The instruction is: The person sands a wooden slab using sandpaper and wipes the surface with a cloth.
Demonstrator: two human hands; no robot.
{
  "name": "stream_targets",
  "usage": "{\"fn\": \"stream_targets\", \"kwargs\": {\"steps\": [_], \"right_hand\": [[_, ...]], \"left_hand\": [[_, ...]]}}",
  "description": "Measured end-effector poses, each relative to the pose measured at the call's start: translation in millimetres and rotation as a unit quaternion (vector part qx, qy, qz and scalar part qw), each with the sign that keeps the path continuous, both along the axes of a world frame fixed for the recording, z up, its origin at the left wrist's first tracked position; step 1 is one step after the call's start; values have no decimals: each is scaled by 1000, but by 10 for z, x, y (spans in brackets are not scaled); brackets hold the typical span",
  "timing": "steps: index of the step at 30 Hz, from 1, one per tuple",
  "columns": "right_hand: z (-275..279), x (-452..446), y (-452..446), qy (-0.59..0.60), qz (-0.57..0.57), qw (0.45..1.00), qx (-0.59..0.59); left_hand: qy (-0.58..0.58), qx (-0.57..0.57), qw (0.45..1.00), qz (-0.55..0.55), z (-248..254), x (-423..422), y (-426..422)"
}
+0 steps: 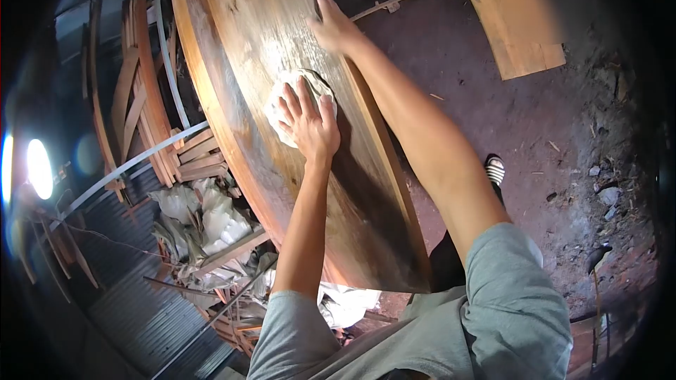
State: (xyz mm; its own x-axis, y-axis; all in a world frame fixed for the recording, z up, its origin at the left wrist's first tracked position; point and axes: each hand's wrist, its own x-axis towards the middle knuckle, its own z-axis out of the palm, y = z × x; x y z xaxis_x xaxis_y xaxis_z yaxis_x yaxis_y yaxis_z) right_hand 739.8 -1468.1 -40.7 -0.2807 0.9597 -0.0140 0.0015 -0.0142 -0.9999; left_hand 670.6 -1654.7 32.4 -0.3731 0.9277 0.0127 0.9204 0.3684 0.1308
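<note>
in the head view, the left hand [308, 123] lies palm down, fingers slightly spread, on a crumpled off-white cloth [272, 109] against the large, glossy brown wooden board [345, 211]. the right hand [334, 28], blurred, is at the board's edge, one o'clock from the cloth; i cannot tell its grip. a flat tan wooden panel [510, 17] lies toward two o'clock.

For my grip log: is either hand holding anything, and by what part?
The left hand presses a pale cloth onto the wood, fingers over its top. The right hand is at the wood's edge, grip unclear.
</note>
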Motion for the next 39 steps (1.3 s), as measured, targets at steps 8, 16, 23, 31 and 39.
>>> {"fn": "stream_targets", "kwargs": {"steps": [8,16,23,31,39], "right_hand": [[485,1068,-2339,-15,25,999,-14],[-63,-209,474,-3,-9,1000,14],[721,1467,-3310,-50,54,995,-67],[293,910,-2282,-8,-20,999,43],[88,872,-2371,-3,-44,998,44]], "left_hand": [[3,1,1000,7,-20,-34,7],[0,-1,1000,7,-14,-46,-68],[1,5,1000,5,17,-20,-1],[1,24,1000,3,-22,-21,-66],[16,49,997,-63,-129,-77,-118]]}}
